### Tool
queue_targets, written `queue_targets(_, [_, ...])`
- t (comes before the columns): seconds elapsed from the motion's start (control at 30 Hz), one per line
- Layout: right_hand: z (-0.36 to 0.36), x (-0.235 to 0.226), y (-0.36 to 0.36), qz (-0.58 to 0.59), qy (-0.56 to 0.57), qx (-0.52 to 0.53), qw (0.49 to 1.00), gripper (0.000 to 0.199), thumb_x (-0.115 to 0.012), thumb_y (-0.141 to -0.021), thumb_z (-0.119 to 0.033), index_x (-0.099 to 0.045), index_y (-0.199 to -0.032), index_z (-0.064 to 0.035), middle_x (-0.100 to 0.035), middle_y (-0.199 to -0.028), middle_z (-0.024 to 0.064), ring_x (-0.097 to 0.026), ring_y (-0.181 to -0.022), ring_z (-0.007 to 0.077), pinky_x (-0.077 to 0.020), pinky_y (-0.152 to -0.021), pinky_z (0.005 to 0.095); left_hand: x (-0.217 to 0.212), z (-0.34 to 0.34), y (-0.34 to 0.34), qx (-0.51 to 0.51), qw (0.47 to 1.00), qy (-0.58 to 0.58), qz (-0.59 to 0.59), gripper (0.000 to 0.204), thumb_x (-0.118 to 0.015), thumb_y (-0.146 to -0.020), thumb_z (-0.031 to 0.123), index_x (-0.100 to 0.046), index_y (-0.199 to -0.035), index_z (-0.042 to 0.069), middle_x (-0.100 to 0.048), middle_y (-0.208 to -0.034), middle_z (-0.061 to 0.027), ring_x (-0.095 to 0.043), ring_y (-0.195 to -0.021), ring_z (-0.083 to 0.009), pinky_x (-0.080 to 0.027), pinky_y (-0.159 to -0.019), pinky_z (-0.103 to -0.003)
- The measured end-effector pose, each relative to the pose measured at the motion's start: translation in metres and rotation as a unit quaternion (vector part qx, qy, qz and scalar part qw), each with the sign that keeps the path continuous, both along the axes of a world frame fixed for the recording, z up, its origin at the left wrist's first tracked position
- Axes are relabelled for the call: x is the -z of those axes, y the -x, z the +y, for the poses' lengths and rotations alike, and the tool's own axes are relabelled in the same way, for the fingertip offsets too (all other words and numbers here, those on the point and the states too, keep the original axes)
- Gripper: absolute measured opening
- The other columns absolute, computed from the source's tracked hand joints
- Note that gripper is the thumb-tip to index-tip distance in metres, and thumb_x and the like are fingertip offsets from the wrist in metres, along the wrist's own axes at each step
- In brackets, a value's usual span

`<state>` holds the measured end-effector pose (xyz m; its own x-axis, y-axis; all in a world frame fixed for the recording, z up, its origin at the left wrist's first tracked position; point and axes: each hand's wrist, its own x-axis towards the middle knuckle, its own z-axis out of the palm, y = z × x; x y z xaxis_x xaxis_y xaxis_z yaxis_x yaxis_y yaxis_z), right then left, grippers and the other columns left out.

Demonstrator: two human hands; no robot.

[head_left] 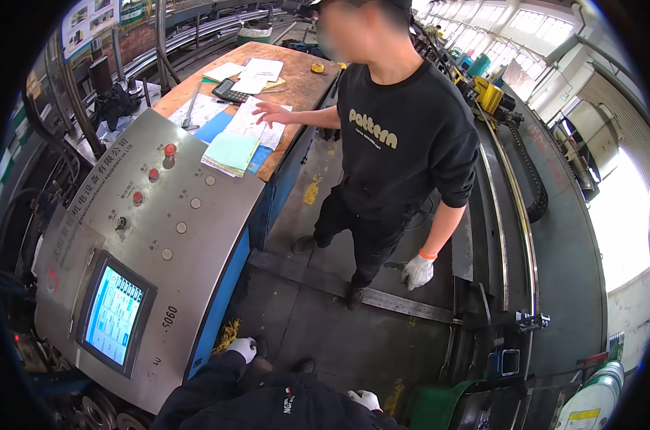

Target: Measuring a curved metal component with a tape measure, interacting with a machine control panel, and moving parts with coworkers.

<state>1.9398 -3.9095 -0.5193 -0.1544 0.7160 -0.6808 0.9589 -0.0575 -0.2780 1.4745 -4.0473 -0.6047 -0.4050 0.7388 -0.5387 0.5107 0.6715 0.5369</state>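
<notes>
While a lit screen (114, 315) is glowing low on the grey control panel (196, 236) at the far left, three red buttons (153, 174) and a row of pale knobs (181, 227) are being shown above it on the same sloped face. Behind the panel, papers (233, 152), a calculator (229, 91) and a yellow tape measure (317, 68) are being carried by the wooden counter (303, 89).

Near the lower edge, the wearer's left hand (242, 349) is being held in a white glove close to the panel's blue side (221, 301), just above the dark floor (325, 322); nothing is being touched by it, and its fingers are being kept loosely curled with nothing gripped. Further right, the right hand (365, 399), also gloved in white, is being held low against the dark jacket; whether its fingers are released or clenched cannot be told.

Beyond them, another person in a black sweatshirt (400, 136) is being seen standing on the floor, one bare hand (273, 113) being rested on the papers, the other, gloved hand (417, 271) being hung at the side. At the right, a curved steel rail (523, 236) is being followed by yellow machinery (488, 94).
</notes>
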Motion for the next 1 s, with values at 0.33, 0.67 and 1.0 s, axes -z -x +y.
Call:
queue_targets(0.33, [-0.011, 0.002, 0.01, 0.016, -0.005, 0.024, 1.0, 0.054, -0.068, -0.089, -0.05, -0.076, -0.105, 0.0002, -0.075, -0.095, 0.0223, -0.073, -0.096, 0.0351, -0.0556, -0.086, 0.0404, 0.011, -0.007, 0.007, 0.0, 1.0, -0.018, 0.01, 0.031, -0.058, -0.089, 0.023, -0.075, -0.111, 0.011, -0.074, -0.109, -0.0174, -0.07, -0.103, -0.0376, -0.055, -0.093, -0.047])
queue_targets(0.67, [-0.015, -0.002, 0.005, 0.002, -0.014, 0.021, 1.0, 0.053, -0.073, -0.087, -0.048, -0.076, -0.108, 0.0016, -0.075, -0.101, 0.0222, -0.074, -0.099, 0.0332, -0.0563, -0.09, 0.0388, 0.01, -0.013, 0.001, -0.001, 1.0, 0.008, 0.005, 0.032, -0.058, -0.09, 0.025, -0.073, -0.116, 0.014, -0.074, -0.112, -0.0168, -0.069, -0.105, -0.0386, -0.055, -0.095, -0.048])
queue_targets(1.0, [-0.023, -0.007, 0.009, 0.008, -0.016, 0.061, 0.998, 0.048, -0.076, -0.084, -0.045, -0.077, -0.101, 0.0001, -0.076, -0.093, 0.0196, -0.075, -0.091, 0.0305, -0.0573, -0.085, 0.0375, 0.01, -0.012, 0.004, 0.004, 1.0, 0.023, 0.004, 0.032, -0.058, -0.09, 0.023, -0.073, -0.117, 0.015, -0.074, -0.113, -0.016, -0.07, -0.106, -0.0371, -0.056, -0.095, -0.046])
